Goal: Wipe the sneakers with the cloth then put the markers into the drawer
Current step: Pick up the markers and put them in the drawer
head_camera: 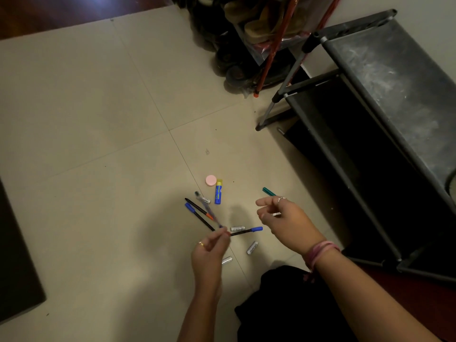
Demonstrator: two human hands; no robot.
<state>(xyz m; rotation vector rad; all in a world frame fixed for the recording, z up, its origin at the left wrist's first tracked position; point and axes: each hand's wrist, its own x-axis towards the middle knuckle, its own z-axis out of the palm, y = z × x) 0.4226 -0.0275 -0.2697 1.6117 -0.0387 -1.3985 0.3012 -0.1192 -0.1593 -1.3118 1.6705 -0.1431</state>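
Nearest, left hand (pixel 209 250) pinching the ends of several markers (pixel 199 213) fanned out over the tiled floor (pixel 98 119). Right hand (pixel 283 218) with fingers curled round a teal marker (pixel 269 192). Between and around them, silver batteries (pixel 252 248), lettering too blurred to read. Farther, blue glue stick (pixel 218 192) beside pink lid (pixel 211 180). Far right, dusty black rack (pixel 382 95).

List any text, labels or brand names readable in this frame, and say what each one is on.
None can be read.
Batteries: dark print along the casing, too blurred.
Battery by the pens: print, too blurred.
Blue glue stick: pale marks, too small.
Markers: no print visible.
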